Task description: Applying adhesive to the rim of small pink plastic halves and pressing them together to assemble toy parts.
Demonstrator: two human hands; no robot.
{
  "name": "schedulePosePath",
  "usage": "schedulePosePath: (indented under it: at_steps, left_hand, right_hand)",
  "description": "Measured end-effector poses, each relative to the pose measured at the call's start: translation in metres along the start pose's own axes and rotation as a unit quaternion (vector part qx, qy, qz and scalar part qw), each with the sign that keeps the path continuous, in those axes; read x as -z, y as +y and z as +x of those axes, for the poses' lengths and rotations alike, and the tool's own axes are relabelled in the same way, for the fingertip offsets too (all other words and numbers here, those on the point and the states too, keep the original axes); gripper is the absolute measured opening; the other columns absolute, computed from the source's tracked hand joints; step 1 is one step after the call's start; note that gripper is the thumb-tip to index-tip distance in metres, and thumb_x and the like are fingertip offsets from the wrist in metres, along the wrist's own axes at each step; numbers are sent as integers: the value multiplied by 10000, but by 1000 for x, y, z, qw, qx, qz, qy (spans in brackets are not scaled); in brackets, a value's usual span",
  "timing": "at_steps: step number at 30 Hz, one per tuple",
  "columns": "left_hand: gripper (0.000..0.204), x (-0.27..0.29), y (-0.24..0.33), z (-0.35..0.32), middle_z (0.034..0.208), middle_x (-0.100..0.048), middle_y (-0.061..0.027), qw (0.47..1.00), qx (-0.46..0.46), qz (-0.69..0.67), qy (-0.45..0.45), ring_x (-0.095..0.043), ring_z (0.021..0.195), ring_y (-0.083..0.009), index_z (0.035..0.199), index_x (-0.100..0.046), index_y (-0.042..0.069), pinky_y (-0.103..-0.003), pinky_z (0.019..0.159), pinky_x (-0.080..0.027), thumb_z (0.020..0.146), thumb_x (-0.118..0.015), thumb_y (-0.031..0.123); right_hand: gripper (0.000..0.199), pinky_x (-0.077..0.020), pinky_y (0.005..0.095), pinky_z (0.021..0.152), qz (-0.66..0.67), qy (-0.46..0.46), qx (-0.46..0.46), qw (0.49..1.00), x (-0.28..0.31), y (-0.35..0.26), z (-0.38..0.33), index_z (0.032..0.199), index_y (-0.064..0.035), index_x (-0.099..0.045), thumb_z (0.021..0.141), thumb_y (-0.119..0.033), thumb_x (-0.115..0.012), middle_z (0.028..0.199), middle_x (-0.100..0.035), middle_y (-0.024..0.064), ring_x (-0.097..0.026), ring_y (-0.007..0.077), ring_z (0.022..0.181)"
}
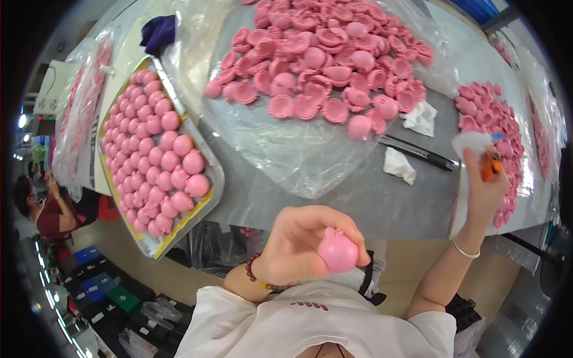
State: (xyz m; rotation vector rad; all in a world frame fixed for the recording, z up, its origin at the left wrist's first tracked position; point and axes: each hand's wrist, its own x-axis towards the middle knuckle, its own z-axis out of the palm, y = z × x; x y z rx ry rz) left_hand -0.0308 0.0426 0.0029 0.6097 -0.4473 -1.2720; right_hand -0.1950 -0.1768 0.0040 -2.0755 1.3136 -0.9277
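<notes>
My left hand (292, 241) is closed around a smooth pink plastic ball (338, 250) with a small knob on top, held in front of my chest. Over on the right, my right hand (488, 190) grips a small orange object (492, 167); its kind is blurred. A white piece of tissue or cloth (471, 143) shows at those fingertips, with a bit of blue beside it. Close to this hand lies a heap of small pink parts (507, 143). Dark tweezers or a similar slim tool (421, 153) rest on the table to its left.
Pink half-shells (322, 53) are heaped on a clear plastic sheet (298, 161) at the table's far middle. A yellow-lined tray (215, 179) of pink balls stands at left. Crumpled white wipes (399, 165) lie near the slim tool. Another person (54, 209) sits far left.
</notes>
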Motion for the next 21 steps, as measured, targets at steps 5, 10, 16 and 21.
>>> schedulePosePath:
  at_steps: [5, 10, 16, 21]
  left_hand:
    - [307, 17, 51, -10, 800, -594, -105, 644, -266, 686, 210, -567, 727, -184, 831, -583, -17, -280, 708, -430, 571, -710, 84]
    - [310, 56, 88, -42, 916, -588, -102, 402, -218, 819, 347, -533, 881, -210, 917, -571, -21, -312, 807, -392, 629, -657, 55]
    - [365, 43, 56, -22, 1043, -513, -180, 465, -406, 698, 362, -492, 968, -292, 1033, -490, -35, -364, 861, -368, 704, -607, 74]
    - [516, -6, -26, 12, 1096, -454, -229, 729, -413, 544, -32, -465, 984, -340, 1116, -402, -25, -468, 848, -369, 729, -603, 252]
  right_hand:
    - [171, -191, 183, 410, 299, 200, -46, 932, 29, 6, -31, 701, -84, -432, 751, 23, -555, 551, -337, -56, -243, 19, 455]
    - [244, -232, 223, 473, 443, 167, -76, 877, 56, 39, -66, 612, -98, -365, 792, -5, -500, 486, -211, -39, -171, 57, 442]
    - [103, -426, 281, 650, 437, 273, -143, 845, 59, 26, -101, 908, -12, -487, 816, -45, -454, 759, -522, 71, -497, 131, 655]
    - [340, -423, 291, 773, 369, 159, -20, 916, 44, 27, -147, 1013, -20, -457, 698, -69, -576, 965, -509, 129, -497, 194, 897]
